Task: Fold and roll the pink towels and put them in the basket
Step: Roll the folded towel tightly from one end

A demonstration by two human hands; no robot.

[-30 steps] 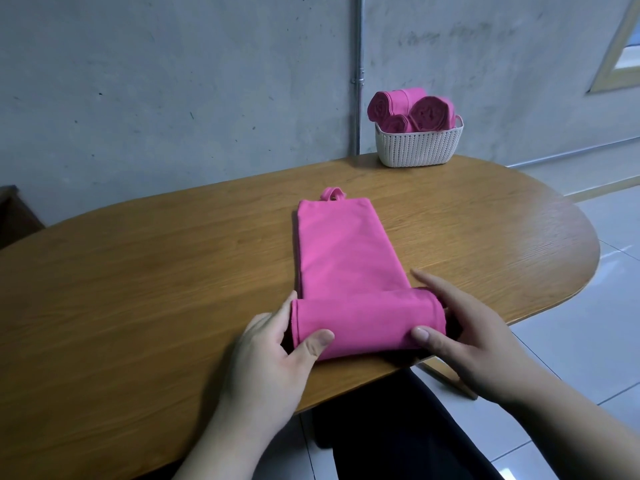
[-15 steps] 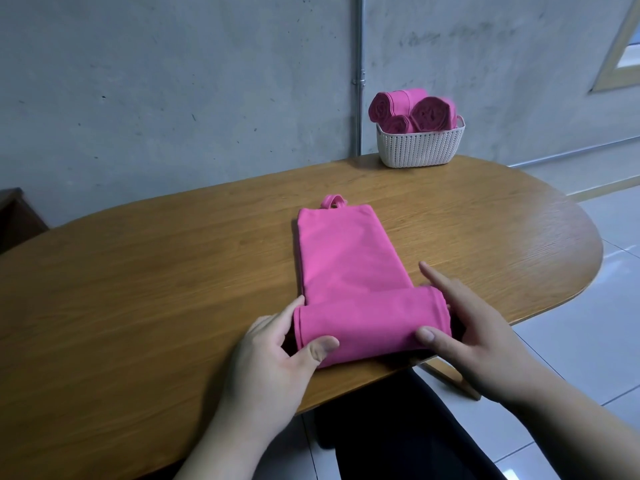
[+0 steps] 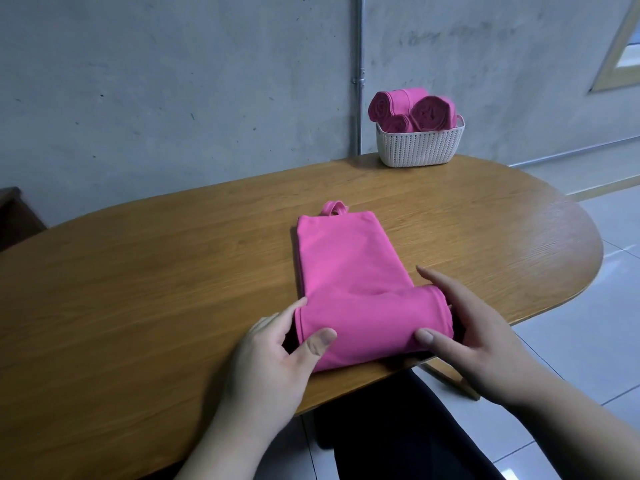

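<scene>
Pink towel (image 3: 346, 258), folded into a strip on the tabletop (image 3: 138, 289), is rolled only at its near end, gripped at either side by your left hand (image 3: 273, 362) and right hand (image 3: 481, 344); three finished rolls (image 3: 429, 112) sit in the basket (image 3: 419, 148), leaving the rest to roll and stow.

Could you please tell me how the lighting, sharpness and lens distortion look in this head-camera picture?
Head view: soft, even light; shadow under the towel where left hand and right hand hold its roll; pale sheen on the table at right; basket and rolled towels sharp, hands unblurred; window frame leans, likely wide-lens stretch.
</scene>
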